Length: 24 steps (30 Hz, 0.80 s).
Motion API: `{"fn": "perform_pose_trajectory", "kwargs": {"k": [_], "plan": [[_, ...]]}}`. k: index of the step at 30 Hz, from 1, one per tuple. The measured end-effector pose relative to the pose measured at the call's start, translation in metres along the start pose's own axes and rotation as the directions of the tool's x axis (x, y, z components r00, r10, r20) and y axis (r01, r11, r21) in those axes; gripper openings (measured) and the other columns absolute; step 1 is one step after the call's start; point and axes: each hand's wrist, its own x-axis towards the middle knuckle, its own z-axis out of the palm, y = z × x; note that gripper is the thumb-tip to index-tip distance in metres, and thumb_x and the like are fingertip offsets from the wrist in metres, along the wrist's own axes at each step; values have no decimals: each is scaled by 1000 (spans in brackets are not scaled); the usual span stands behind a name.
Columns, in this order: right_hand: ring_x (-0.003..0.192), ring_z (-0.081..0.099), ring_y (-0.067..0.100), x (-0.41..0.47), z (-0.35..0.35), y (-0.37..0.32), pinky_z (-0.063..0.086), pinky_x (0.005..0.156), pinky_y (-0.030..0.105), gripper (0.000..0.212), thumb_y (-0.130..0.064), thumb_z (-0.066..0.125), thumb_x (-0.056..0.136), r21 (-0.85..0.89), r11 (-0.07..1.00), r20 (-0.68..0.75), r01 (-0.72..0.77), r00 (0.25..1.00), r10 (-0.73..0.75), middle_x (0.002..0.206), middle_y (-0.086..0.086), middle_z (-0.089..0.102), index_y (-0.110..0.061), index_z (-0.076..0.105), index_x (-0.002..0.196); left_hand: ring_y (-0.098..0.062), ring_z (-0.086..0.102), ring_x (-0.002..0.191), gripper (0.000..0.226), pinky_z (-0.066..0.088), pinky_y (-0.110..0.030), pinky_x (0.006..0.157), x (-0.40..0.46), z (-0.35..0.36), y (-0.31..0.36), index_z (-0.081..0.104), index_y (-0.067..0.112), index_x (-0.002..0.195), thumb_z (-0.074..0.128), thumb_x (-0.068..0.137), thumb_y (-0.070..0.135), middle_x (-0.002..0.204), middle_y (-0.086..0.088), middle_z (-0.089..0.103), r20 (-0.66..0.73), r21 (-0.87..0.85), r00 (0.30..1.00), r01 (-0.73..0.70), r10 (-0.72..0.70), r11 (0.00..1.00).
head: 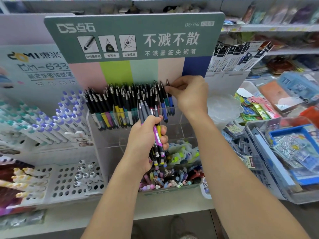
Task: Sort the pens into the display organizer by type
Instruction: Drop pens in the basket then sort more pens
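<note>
A clear acrylic display organizer (179, 118) stands under a green header card. Its top tier holds several black-gripped pens (120, 100) standing tip-up. My left hand (145, 142) grips a bundle of pens (158, 135) with pink, yellow and grey barrels, in front of the organizer's middle. My right hand (188, 94) pinches a blue pen (170, 99) near its tip at the right end of the top tier, among the standing pens. The lower tier holds pastel pens (172, 181).
A white perforated rack (69, 180) with blue- and teal-capped pens (51, 121) stands at the left. Clear bins (269, 183) of stationery packets crowd the right. Shelves run behind. The counter edge lies below my forearms.
</note>
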Motion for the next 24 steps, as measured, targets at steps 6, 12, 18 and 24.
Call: {"fn": "perform_pose_trajectory", "kwargs": {"k": [6, 12, 18, 24], "plan": [[77, 66, -4, -23, -19, -5, 53, 72, 15, 13, -25, 75, 89, 69, 997, 15, -44, 999, 43, 83, -13, 72, -16, 79, 97, -16, 42, 44, 6, 38, -26, 40, -1, 1, 1, 52, 8, 94, 53, 99, 11, 61, -5, 53, 14, 10, 1000, -18, 18, 1000], [52, 60, 22, -71, -40, -31, 54, 55, 37, 31, -34, 71, 94, 226, 899, 491, -374, 841, 226, 62, 15, 63, -7, 77, 82, -16, 47, 45, 14, 39, -25, 41, 2, 4, 2, 60, 6, 90, 54, 99, 14, 65, -7, 59, 68, 127, 997, -40, 32, 991], [40, 46, 16, -77, -41, -37, 44, 38, 26, 15, -16, 72, 92, 441, 702, 453, -559, 814, 363, 60, 14, 51, -4, 76, 85, -18, 53, 47, 21, 43, -26, 43, 2, 9, 2, 66, 4, 87, 56, 100, 18, 67, -10, 63, 93, 114, 995, -51, 40, 992], [55, 50, 10, -58, -49, -40, 40, 46, 19, 11, -14, 70, 93, 640, 645, 238, -418, 905, 352, 67, 2, 60, -10, 71, 83, -22, 59, 51, 12, 45, -28, 45, 6, 9, 2, 62, 7, 100, 57, 99, 19, 72, -11, 65, -1, 68, 999, -45, 45, 997]]}}
